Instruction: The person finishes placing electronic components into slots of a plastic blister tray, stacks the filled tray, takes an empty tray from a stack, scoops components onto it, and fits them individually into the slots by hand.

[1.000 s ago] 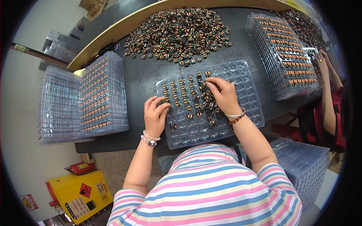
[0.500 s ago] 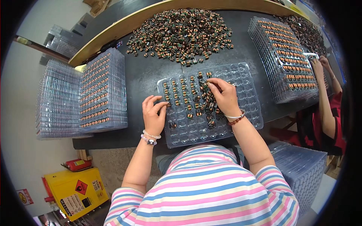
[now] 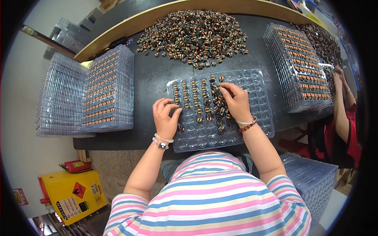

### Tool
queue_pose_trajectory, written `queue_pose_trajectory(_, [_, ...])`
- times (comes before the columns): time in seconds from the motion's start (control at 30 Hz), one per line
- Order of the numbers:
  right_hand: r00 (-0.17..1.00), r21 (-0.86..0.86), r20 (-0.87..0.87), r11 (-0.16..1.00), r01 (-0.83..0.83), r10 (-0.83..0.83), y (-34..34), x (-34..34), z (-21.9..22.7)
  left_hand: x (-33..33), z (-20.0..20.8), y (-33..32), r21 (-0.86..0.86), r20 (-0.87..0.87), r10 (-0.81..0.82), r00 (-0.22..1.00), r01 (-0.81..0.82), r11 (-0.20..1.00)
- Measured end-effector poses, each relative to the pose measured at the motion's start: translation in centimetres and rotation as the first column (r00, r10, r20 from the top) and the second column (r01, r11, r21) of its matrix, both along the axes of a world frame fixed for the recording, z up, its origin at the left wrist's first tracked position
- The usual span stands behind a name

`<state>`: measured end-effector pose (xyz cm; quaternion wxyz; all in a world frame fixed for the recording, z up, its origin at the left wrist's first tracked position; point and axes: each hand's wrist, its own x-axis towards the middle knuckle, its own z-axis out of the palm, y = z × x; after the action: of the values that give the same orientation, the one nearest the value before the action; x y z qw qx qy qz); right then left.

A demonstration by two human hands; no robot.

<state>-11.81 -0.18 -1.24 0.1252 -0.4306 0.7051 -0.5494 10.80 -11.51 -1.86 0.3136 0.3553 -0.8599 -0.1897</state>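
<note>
Coils [image 3: 199,94] being slotted into clear tray [image 3: 258,100] mid-frame, right hand [image 3: 236,103] pinching some, left hand [image 3: 167,118] curled on tray edge; next, fill empty cells.

- A dark work table [image 3: 157,80] is seen, edged at the far side by a curved light wooden border [image 3: 189,8].
- A large heap of small copper-wound coil parts [image 3: 193,33] is spread on the far middle of the table.
- A clear plastic compartment tray [image 3: 252,84] is laid flat at the near edge, partly filled with coils.
- Stacked clear trays loaded with coils [image 3: 108,88] are set on the left end, beside a further stack of clear trays [image 3: 59,100].
- Another filled tray stack [image 3: 299,67] is placed on the right, with a second coil heap [image 3: 321,41] lying behind it.
</note>
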Motion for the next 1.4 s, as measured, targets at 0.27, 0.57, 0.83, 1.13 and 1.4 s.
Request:
queue_pose_trajectory(0.27, [1.0, 0.023, 0.004, 1.0, -0.018, 0.018, 0.2, 0.2, 0.0, -0.1, 0.3, 0.6, -0.176, 0.109, -0.019, 0.994, 0.038, 0.984])
queue_pose_trajectory(0.57, [0.998, 0.002, -0.058, 1.0, -0.018, 0.018, 0.1, 0.4, 0.7, 3.4, 3.0, 2.1, 0.001, 0.11, -0.124, 0.986, 0.124, 0.992])
queue_pose_trajectory(0.83, [0.88, 0.055, -0.349, 0.944, -0.325, 0.323, -1.5, 6.2, 2.0, 3.9, 2.5, 4.2, 0.01, 0.1, -0.152, 0.983, 0.152, 0.988])
queue_pose_trajectory(1.13, [0.788, 0.277, -0.517, 0.936, -0.217, 0.335, -2.2, 8.4, 0.8, 1.6, 2.5, 0.9, -0.054, -0.119, -0.104, 0.987, 0.098, 0.994])
queue_pose_trajectory(1.4, [0.843, 0.258, -0.436, 0.941, -0.22, 0.317, -1.2, 7.6, 1.2, 1.6, 0.6, 0.9, -0.17, 0.009, -0.232, 0.973, 0.23, 0.958])
